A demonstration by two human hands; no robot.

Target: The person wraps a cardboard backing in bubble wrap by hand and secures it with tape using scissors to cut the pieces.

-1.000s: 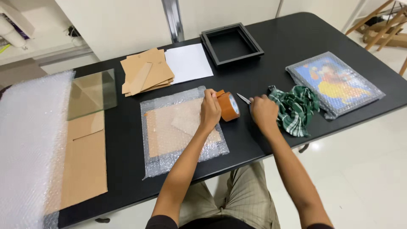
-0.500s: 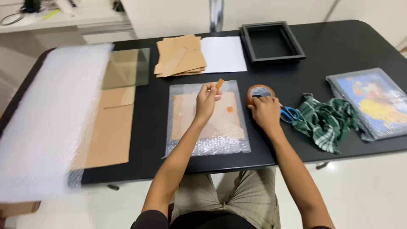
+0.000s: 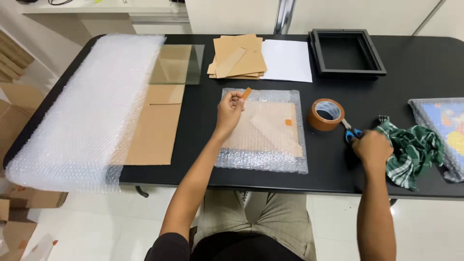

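Overhead view of a black tabletop (image 3: 203,121). The left hand (image 3: 229,108) hovers over the far left corner of a bubble-wrapped flat package (image 3: 263,130) lying at near centre; its fingers (image 3: 235,99) are pinched shut on a short strip of orange-brown tape (image 3: 246,93). A small square of the same tape (image 3: 288,122) sits on the package's right half. The right hand (image 3: 372,147) rests on the tabletop at right, fingers curled closed around blue-handled scissors (image 3: 350,131), whose blades point toward a roll of brown tape (image 3: 327,114) just beside the package's right edge. A green checked cloth (image 3: 411,150) lies touching the right hand, and beyond it, at the right edge, a second bubble-wrapped package with a colourful picture (image 3: 442,133). Far side, left to right: a glass pane (image 3: 176,64), stacked cardboard pieces (image 3: 238,56), a white sheet (image 3: 287,60), an empty black frame (image 3: 346,53). At left, a broad sheet of bubble wrap (image 3: 87,106) overlaps a brown cardboard panel (image 3: 154,128).
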